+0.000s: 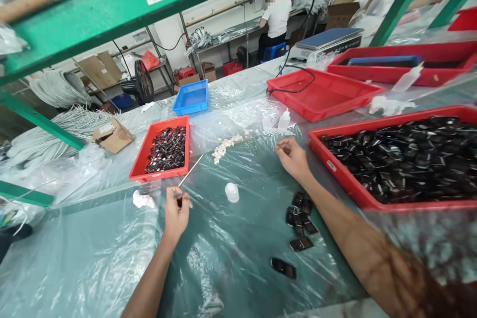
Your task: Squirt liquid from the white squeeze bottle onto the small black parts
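Observation:
My left hand point(176, 213) is closed around a thin wooden stick point(191, 171) that points up and to the right, and it also pinches a small dark part. My right hand point(292, 157) rests on the plastic-covered table with its fingers curled together near a row of small white pieces point(227, 145); whether it holds one I cannot tell. Several black parts point(300, 221) lie loose on the table beside my right forearm. A small white cap point(231, 192) stands between my hands.
A small red tray point(143, 156) of black parts sits left of centre, and a large red tray point(337, 171) full of them sits at right. Behind are another red tray point(324, 94), a blue tray point(191, 98), small squeeze bottles point(284, 120) and a scale point(328, 39). A person sits far back.

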A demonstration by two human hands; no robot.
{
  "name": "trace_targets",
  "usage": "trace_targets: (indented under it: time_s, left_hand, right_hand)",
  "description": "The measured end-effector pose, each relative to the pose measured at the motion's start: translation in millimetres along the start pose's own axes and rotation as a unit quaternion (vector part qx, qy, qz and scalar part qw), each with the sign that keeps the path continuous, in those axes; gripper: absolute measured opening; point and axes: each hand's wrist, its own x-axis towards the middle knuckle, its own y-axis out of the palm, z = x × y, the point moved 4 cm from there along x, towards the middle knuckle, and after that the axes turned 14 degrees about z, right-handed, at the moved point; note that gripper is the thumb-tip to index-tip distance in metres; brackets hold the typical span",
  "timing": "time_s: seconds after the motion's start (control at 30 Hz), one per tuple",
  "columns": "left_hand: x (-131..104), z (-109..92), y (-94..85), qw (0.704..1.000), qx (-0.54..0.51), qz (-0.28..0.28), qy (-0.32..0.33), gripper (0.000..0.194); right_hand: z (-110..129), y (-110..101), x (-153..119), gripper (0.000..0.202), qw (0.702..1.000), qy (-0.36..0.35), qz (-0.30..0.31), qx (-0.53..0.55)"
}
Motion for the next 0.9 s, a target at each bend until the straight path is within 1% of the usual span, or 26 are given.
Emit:
trace_targets:
  time_s: [0.07,0.13,0.17,0.23,0.3,0.33,0.37,0.4,0.43,0.47,0.5,0.53,0.57,0.6,0.63,0.67,0.7,0.73,0.8,0.83,0.87,0.9]
  left_hand:
    - [23,-8,-12.3,0.999,0.044,-0.021,0.001,0.032]
    - [56,-18,-30.8,0.996,0.086,-0.034,0.009,0.030]
    - [75,-24,-41.6,0.994,0.106,-0.031,0.015,0.030]
    - [109,-38,-65.4,0.989,0.144,-0.028,0.032,0.036]
    - [131,-54,-87.9,0.982,0.179,-0.039,0.056,0.049]
    - [134,-62,-96.2,0.977,0.193,-0.049,0.071,0.056]
    - [132,-70,-101.0,0.973,0.205,-0.057,0.089,0.063]
    - [124,-77,-101.5,0.969,0.215,-0.061,0.109,0.067]
    - [110,-83,-97.4,0.965,0.221,-0.058,0.132,0.070]
    - [92,-88,-88.3,0.960,0.225,-0.044,0.159,0.070]
    - [71,-91,-74.9,0.957,0.225,-0.021,0.184,0.066]
    - [47,-92,-57.2,0.950,0.222,0.012,0.217,0.056]
    - [21,-95,-35.2,0.935,0.217,0.062,0.272,0.043]
    - [-7,-95,-10.2,0.914,0.214,0.123,0.322,0.032]
    - [-33,-95,16.7,0.889,0.222,0.183,0.355,0.026]
    - [-56,-94,44.2,0.866,0.239,0.235,0.370,0.022]
    - [-75,-91,71.1,0.851,0.252,0.279,0.367,0.021]
    - [-91,-91,95.7,0.838,0.252,0.302,0.378,0.024]
    - [-110,-89,138.9,0.812,0.265,0.346,0.389,0.040]
    - [-114,-87,154.8,0.805,0.270,0.357,0.390,0.040]
    - [-116,-85,166.3,0.798,0.269,0.365,0.396,0.036]
    - [-115,-82,173.1,0.793,0.262,0.373,0.404,0.032]
  right_hand:
    - [-10,0,5,0.058,1.000,0.021,-0.003,-0.003]
    - [-17,1,8,0.055,0.999,0.034,0.001,-0.004]
    - [-19,1,9,0.053,0.999,0.038,0.003,-0.004]
    - [-21,2,10,0.048,0.999,0.045,0.009,-0.004]
    - [-22,2,10,0.043,0.999,0.050,0.014,-0.003]
    - [-22,3,10,0.042,0.998,0.053,0.017,-0.002]
    - [-22,3,9,0.040,0.998,0.055,0.019,-0.002]
    - [-22,3,9,0.039,0.998,0.057,0.020,-0.002]
    - [-22,4,8,0.038,0.998,0.058,0.022,-0.003]
    - [-22,4,8,0.037,0.998,0.057,0.024,-0.004]
    - [-22,4,8,0.035,0.998,0.056,0.026,-0.005]
    - [-22,4,9,0.034,0.998,0.055,0.029,-0.007]
    - [-22,4,10,0.033,0.998,0.054,0.032,-0.009]
    - [-22,4,11,0.031,0.998,0.054,0.034,-0.011]
    - [-22,3,13,0.030,0.998,0.055,0.034,-0.013]
    - [-22,3,14,0.028,0.998,0.056,0.034,-0.014]
    - [-22,3,15,0.025,0.998,0.056,0.034,-0.015]
    - [-21,2,16,0.022,0.998,0.055,0.034,-0.015]
    - [-19,3,16,0.019,0.998,0.051,0.035,-0.014]
    - [-17,3,15,0.020,0.998,0.049,0.037,-0.014]
    - [-16,4,13,0.022,0.998,0.046,0.041,-0.015]
    - [-15,4,12,0.025,0.998,0.043,0.045,-0.016]
